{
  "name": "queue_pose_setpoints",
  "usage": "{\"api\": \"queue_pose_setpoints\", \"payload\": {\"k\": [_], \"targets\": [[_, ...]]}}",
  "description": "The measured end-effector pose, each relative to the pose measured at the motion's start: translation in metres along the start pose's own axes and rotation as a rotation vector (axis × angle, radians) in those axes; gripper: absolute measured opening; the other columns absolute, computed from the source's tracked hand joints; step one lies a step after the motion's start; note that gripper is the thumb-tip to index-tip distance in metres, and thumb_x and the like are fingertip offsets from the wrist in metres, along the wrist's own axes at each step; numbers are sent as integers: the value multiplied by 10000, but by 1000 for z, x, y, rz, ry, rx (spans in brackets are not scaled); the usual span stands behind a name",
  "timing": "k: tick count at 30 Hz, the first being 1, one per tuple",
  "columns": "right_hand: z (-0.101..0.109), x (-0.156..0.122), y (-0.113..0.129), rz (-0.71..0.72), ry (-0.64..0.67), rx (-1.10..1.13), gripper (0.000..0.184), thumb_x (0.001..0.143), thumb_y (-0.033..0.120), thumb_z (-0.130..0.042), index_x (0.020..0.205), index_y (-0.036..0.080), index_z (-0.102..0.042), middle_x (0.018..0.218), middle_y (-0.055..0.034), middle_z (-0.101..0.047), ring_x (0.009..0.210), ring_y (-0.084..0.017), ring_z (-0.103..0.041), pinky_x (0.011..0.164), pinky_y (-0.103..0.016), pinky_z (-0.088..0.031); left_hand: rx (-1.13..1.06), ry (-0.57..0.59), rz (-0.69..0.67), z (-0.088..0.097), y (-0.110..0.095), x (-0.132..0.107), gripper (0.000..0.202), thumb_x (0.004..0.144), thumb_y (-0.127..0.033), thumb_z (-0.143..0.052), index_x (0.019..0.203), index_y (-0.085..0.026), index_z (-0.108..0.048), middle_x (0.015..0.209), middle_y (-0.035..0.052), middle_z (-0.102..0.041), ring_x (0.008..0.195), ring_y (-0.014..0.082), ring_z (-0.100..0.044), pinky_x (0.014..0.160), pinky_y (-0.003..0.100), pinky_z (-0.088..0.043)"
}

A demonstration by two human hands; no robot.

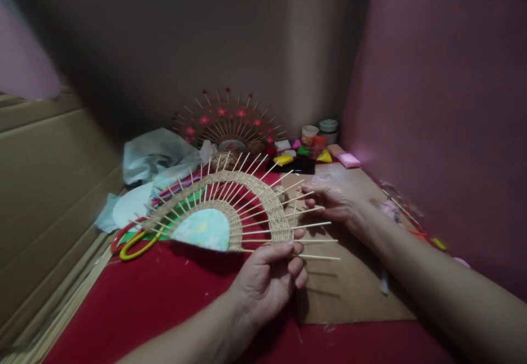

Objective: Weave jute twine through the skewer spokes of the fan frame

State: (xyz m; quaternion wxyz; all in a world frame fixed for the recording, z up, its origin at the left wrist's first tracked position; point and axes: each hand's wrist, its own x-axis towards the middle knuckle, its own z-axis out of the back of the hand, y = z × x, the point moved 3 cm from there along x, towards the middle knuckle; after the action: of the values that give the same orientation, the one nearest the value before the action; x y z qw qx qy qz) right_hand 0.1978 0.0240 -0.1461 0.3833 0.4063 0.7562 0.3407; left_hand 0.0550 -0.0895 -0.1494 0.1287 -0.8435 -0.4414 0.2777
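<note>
A half-round woven fan frame (224, 180) made of thin wooden sticks and bands of tan twine is held up over the red cloth. Its centre is a pale blue-green half-disc (201, 229) with yellow patches. My left hand (267, 276) grips the lower right end of the frame, thumb on top and fingers curled beneath. My right hand (329, 202) is at the right-hand stick tips, its fingers pinched together. A thin strand of twine (295, 210) runs from those fingers down to the outer woven band.
Yellow-and-red-handled scissors (134, 248) lie left of the frame on the red cloth (164, 298). Under my hands is a cardboard sheet (354, 298). Behind stand a finished flowered fan (214, 114), a jar (328, 130), a cup (309, 134) and several coloured clay packets (284, 160).
</note>
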Motion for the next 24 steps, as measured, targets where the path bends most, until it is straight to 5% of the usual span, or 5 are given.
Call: {"api": "queue_pose_setpoints", "payload": {"k": [7,10,19,24], "targets": [[-14,-25,33,378,-159,-582,121,635,200,-708,593,147,-608,493,34,-505,437,-49,-356,414,-209,-227,9,12,17,0,2,-2,236,760,-31,-460,977,-38,-550,681,16,-497,471,66,-409,445,222,-342],[-21,-29,37,457,-228,-661,109,625,216,-708,604,156,-619,503,41,-495,472,-58,-372,448,-219,-254,20,19,3,-1,1,-3,232,755,-22,-464,969,-35,-554,674,11,-492,467,63,-410,443,220,-343],[-10,5,23,45,-44,-261,115,623,181,-695,629,147,-586,532,33,-511,468,-56,-424,432,-189,-294,39,29,-24,0,3,-6,236,754,-17,-474,978,-33,-547,686,12,-504,454,62,-408,438,228,-353],[-19,6,27,-34,-45,-241,56,643,86,-626,644,123,-584,494,30,-508,414,-50,-398,427,-195,-343,68,66,-15,0,6,-8,240,767,-28,-473,990,-14,-561,671,8,-500,441,56,-404,441,231,-358]]}}
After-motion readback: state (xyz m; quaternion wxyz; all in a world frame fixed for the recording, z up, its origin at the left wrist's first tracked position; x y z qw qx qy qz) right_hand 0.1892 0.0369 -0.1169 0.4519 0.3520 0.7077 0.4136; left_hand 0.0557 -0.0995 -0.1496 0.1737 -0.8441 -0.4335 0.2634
